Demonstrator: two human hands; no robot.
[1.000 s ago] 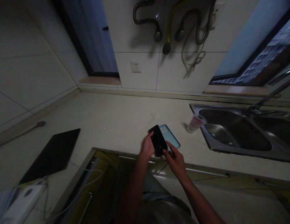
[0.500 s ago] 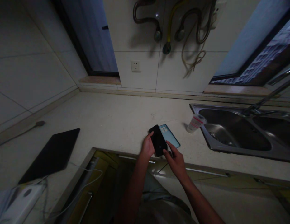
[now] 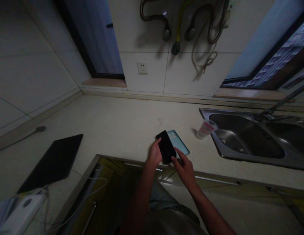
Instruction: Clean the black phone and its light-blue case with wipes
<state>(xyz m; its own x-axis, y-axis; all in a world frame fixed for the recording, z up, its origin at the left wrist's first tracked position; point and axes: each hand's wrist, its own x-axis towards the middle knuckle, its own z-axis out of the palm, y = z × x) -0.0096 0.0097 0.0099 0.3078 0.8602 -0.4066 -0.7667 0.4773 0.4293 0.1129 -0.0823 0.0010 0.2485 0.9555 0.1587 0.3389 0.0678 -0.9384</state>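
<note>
A black smartphone (image 3: 166, 147) with a dark screen is held tilted over the counter's front edge. My left hand (image 3: 155, 154) grips its left side, with the thumb on the front near the upper edge. The fingers of my right hand (image 3: 184, 166) close on the lower right corner. Something small and white (image 3: 178, 157) shows between the right fingers and the phone; I cannot make out what it is. Partly behind the phone lies a light blue phone case (image 3: 178, 142) with camera cutouts, flat on the counter.
Right of the case a clear plastic cup (image 3: 205, 130) with red print stands by the double steel sink (image 3: 219, 153). To the left lie a black flat panel (image 3: 54, 163), a white device (image 3: 23, 212) and a white cable (image 3: 103, 179). Hoses (image 3: 166, 19) hang on the wall.
Both hands keep the same hold on the phone. The view has shifted very slightly; nothing else has visibly moved.
</note>
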